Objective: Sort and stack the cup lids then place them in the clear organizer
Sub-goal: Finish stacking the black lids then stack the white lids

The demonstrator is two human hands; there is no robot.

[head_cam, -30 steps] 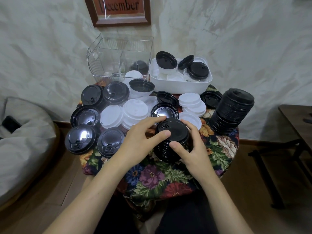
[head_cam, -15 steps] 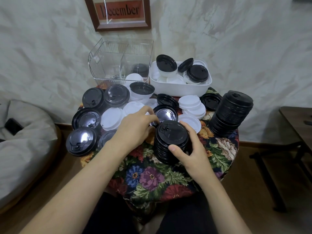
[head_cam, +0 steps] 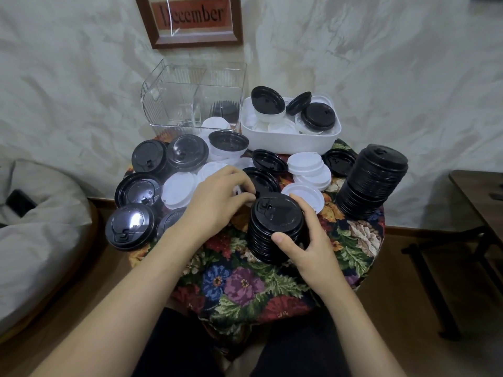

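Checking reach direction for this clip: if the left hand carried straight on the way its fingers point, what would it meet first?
Probably the upturned black lid just beyond the left hand's fingertips; they look at its near rim already, though depth is unclear.

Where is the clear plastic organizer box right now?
The clear plastic organizer box sits at the table's far left, against the wall, beside the white rectangular tub and below the framed December sign.

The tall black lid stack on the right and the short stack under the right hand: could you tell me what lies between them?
In the head view, only bare floral tablecloth separates the tall stack from the short stack; a white lid sits just behind that gap.
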